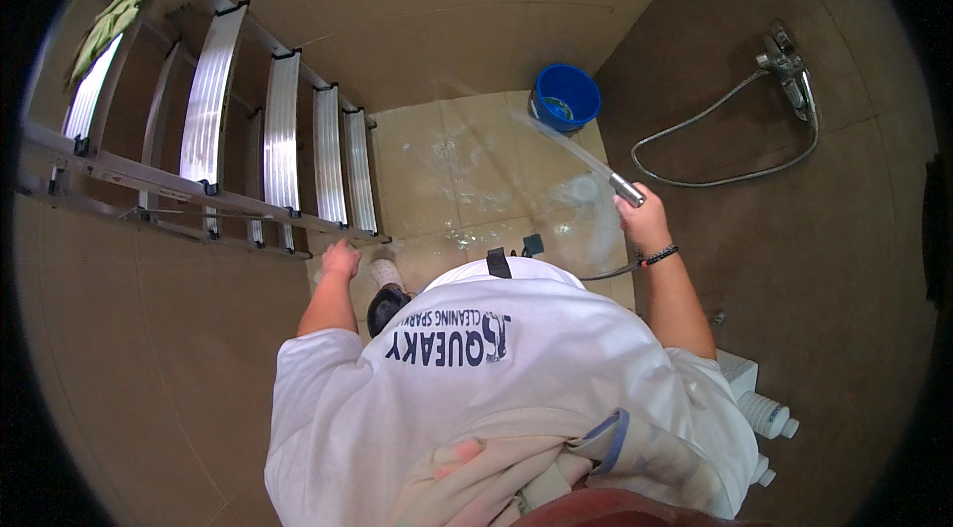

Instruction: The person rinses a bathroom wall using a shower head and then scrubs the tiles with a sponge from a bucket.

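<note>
My right hand [647, 219] is closed around the metal end of a hose [627, 192]. From that end a pale, clear streak of water [571, 145] runs up and left toward the blue bucket [566, 98], which stands in the far right corner. Part of the hose passes behind my right wrist toward my waist. My left hand [340, 259] hangs beside the foot of the aluminium ladder [282, 135], its fingers loosely bent and nothing visible in them. Whether it touches the ladder I cannot tell. Wet patches and suds [578, 192] lie on the beige tiled floor [422, 155].
The ladder takes up the left side, with a green cloth [117, 19] over one step. A shower mixer [784, 70] with a looping metal hose [730, 180] is fixed to the right wall. White bottles [766, 415] stand by my right side.
</note>
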Demonstrator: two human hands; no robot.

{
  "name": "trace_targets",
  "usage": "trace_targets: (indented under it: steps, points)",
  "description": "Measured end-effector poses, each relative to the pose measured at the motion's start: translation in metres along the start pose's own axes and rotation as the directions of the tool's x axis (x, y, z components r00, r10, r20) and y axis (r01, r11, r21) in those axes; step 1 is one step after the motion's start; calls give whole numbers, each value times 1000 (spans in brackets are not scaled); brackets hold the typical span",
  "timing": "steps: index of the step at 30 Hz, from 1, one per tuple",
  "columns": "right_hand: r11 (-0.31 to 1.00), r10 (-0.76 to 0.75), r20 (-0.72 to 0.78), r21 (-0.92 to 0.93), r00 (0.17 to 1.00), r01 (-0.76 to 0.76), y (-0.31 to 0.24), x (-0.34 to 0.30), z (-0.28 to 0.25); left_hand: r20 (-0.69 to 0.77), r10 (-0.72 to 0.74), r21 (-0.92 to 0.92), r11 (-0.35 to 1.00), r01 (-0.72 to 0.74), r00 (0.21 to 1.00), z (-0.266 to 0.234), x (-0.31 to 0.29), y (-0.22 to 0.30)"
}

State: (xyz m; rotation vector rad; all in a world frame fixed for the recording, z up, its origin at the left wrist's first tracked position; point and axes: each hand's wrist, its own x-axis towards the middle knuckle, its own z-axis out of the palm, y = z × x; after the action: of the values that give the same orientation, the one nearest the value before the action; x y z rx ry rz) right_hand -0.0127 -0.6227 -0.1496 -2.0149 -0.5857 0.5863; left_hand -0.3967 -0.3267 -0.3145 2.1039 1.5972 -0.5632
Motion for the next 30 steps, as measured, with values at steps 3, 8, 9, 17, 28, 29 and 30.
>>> trace_targets:
  steps: [3,8,9,17,28,29,30]
  points:
    - [991,-71,-64,112,995,78,-36,2,-1,-5,22,16,1000,-22,1000,-4,21,-8]
    - [970,-194,-67,138,979,202,-77,2,12,46,51,68,996,-54,998,-20,40,-1]
    - [976,-181,-49,117,982,185,-78,4,16,43,68,67,995,-71,997,-19,46,-3]
    - [999,-22,36,31,999,21,-45,13,48,11,86,23,996,-86,996,-9,75,-23]
    - [974,-152,94,-155,984,165,-69,28,68,70,79,20,997,-80,994,-23,73,-25]
    - [951,-172,113,-241,979,195,-63,29,74,65,86,9,996,-87,994,-20,75,-27]
    - [947,-173,119,-254,978,198,-57,30,77,54,95,-9,995,-95,994,-18,78,-28]
